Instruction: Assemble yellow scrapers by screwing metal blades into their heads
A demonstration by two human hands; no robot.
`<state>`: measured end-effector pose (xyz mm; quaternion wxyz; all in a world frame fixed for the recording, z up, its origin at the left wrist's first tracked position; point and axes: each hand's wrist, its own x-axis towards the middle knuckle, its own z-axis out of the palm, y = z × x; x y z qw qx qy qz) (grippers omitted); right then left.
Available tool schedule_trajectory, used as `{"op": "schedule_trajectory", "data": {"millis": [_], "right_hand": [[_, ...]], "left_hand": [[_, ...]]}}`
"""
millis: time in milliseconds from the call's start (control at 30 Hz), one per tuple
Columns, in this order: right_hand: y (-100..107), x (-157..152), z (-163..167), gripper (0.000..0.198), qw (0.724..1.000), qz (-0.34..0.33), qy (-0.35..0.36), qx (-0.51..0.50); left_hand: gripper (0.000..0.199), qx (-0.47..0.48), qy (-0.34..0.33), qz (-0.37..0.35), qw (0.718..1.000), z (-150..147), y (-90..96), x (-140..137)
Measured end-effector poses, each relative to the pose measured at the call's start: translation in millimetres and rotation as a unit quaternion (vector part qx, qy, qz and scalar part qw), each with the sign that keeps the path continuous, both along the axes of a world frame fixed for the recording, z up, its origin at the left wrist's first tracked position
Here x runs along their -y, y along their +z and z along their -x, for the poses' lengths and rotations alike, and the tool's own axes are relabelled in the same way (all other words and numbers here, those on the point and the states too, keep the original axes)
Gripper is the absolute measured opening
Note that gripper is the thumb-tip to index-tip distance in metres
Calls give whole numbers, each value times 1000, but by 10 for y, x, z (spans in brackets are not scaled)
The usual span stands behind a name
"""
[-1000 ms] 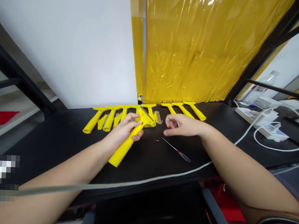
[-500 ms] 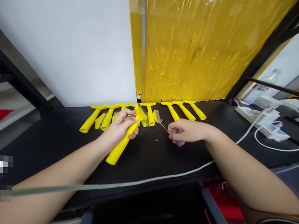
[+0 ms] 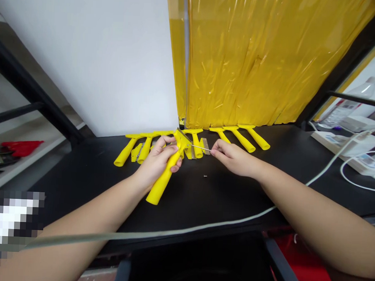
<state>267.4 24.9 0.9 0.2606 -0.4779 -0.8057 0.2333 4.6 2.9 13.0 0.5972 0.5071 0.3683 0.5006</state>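
Observation:
My left hand (image 3: pixel 163 156) is closed around the neck of a yellow scraper (image 3: pixel 161 183), its hollow handle slanting down toward me. A metal strip runs along the scraper's head. My right hand (image 3: pixel 228 155) pinches a screwdriver (image 3: pixel 201 147), and the thin shaft points left with its tip at the scraper's head. Its handle is hidden in my fingers. Below, a small screw (image 3: pixel 205 176) lies on the black table (image 3: pixel 222 196). Behind my left hand, more yellow scrapers (image 3: pixel 125 152) rest in a row among metal and yellow pieces (image 3: pixel 137 151).
Several yellow scraper handles (image 3: pixel 245 141) lie at the back right. A pale cable (image 3: pixel 202 229) crosses in front of me. White power strips (image 3: pixel 345 149) and a plastic bottle (image 3: pixel 347 107) are at the right. Black frame bars (image 3: pixel 49 105) flank the table.
My right hand has raised the screwdriver, and its tip has gone from near the table to the head of the held scraper. The camera view has shifted slightly left.

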Motion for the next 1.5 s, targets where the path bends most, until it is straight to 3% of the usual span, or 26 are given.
{"op": "schedule_trajectory", "data": {"millis": [567, 767, 867, 1067, 1167, 1333, 1500], "right_hand": [[3, 7, 19, 25, 1000, 1, -7, -5], [27, -17, 47, 37, 997, 51, 5, -49], [12, -21, 60, 31, 994, 70, 0, -88], [-34, 0, 72, 17, 995, 25, -5, -101], [-47, -31, 44, 22, 996, -6, -27, -85], [-87, -97, 17, 40, 997, 1, -20, -78], [-115, -56, 75, 29, 994, -27, -14, -103]], "left_hand": [[28, -7, -16, -10, 1000, 17, -36, -2], [30, -15, -21, -62, 998, -1, -54, 17], [30, -19, -14, -76, 997, -6, -46, 39], [30, -18, 2, -73, 997, -6, -29, 34], [32, -6, 1, -80, 997, -19, -53, 38], [31, -7, -11, -84, 996, -37, -98, 69], [31, -13, 14, -94, 995, -32, -77, 84]]}}
